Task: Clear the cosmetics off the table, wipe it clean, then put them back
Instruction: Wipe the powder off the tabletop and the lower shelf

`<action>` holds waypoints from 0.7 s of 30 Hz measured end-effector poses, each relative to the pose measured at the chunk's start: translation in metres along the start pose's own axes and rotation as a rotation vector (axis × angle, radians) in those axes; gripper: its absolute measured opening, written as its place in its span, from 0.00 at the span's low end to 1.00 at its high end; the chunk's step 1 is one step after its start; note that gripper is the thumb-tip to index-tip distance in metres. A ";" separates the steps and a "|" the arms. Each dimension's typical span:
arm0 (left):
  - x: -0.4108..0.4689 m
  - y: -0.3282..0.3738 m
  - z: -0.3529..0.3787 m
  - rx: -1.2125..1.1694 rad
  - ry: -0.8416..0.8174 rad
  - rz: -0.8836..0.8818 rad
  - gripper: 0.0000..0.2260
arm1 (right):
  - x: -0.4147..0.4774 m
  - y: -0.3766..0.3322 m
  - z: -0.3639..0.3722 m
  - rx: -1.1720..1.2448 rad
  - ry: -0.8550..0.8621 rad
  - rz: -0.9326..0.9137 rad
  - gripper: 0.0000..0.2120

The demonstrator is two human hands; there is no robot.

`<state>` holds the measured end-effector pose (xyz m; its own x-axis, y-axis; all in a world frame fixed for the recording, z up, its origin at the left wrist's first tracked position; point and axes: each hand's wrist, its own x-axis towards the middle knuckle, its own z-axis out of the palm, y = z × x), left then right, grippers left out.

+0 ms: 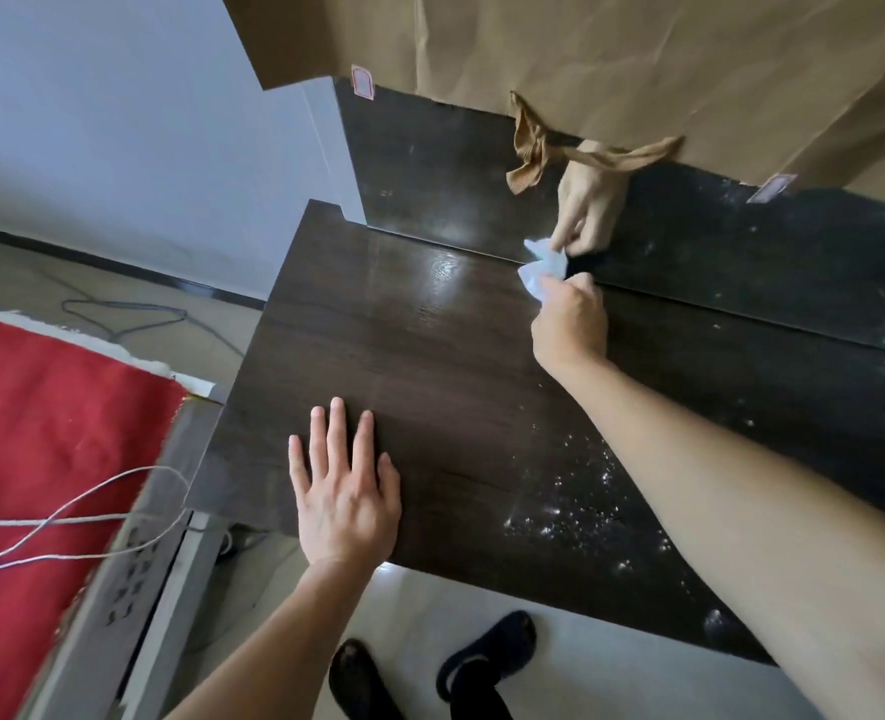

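Note:
The dark wooden table (388, 356) fills the middle of the view, with no cosmetics on it. My right hand (567, 324) reaches to the back edge of the tabletop and grips a crumpled white wipe (541, 270), pressed where the top meets a glossy dark back panel (430, 163). That panel mirrors the hand and wipe. My left hand (344, 491) lies flat near the front left edge, fingers spread, holding nothing. White specks and smears (580, 491) cover the right part of the tabletop.
Brown paper (611, 49) hangs over the back panel, with a torn strip (531, 145) dangling. A red cloth (40, 459) with white cables (66, 511) lies left of the table. My two dark slippers (430, 667) stand on the pale floor below the front edge.

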<state>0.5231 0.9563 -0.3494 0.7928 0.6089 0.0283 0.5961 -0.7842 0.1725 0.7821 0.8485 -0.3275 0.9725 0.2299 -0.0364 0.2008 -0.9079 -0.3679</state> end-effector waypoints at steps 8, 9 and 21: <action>0.001 0.000 0.000 0.009 0.002 0.004 0.21 | 0.012 0.015 -0.006 0.106 0.083 0.091 0.13; 0.000 -0.001 0.000 0.009 0.003 0.005 0.21 | 0.013 0.003 -0.001 0.114 0.046 0.021 0.13; 0.000 -0.002 -0.001 0.020 -0.037 0.010 0.22 | 0.016 -0.005 0.012 -0.031 0.083 -0.386 0.19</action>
<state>0.5215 0.9580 -0.3488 0.8027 0.5963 -0.0069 0.5902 -0.7928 0.1522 0.7956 0.8607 -0.3373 0.8310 0.5281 0.1746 0.5554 -0.7711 -0.3113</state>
